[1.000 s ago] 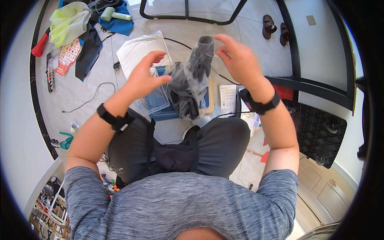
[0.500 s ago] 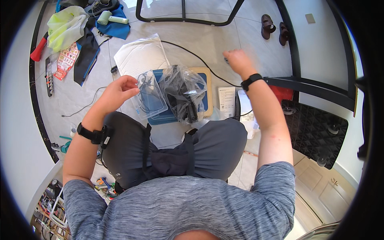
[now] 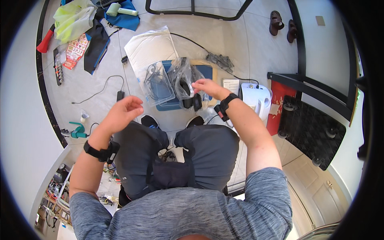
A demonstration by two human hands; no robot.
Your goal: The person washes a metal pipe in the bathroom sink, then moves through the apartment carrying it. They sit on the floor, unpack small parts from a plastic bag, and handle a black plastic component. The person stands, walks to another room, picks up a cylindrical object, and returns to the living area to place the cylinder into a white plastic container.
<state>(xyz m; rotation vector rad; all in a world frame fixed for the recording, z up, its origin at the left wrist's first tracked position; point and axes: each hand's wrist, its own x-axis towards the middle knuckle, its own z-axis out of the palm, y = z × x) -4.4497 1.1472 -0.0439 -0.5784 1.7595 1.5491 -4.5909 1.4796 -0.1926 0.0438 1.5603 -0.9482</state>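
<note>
My right hand (image 3: 208, 89) is over the clear plastic bag (image 3: 179, 72), its fingertips pinched on the plastic at the right side. Inside the bag is a black object (image 3: 186, 89) whose kind I cannot make out. My left hand (image 3: 124, 115) hovers above my left knee, loosely curled with thumb and fingers apart, and holds nothing. Left of the black object lies a clear bag with coiled grey cables (image 3: 156, 80). Both bags rest on a blue and tan flat case (image 3: 168, 105). A crumpled dark grey cloth (image 3: 220, 62) lies beyond my right hand.
A white padded envelope (image 3: 150, 48) lies behind the bags. At right stand a white appliance (image 3: 254, 96), a red box (image 3: 280, 100) and a black wheeled platform (image 3: 312, 132). A black adapter (image 3: 120, 95) with its cord is on the tiled floor. A black metal frame (image 3: 196, 15) stands far off.
My right hand has come back leftward and nearer, onto the plastic bag. The grey cloth now lies across the black cable. My left hand has drawn back from the cable bag, and the view has shifted.
</note>
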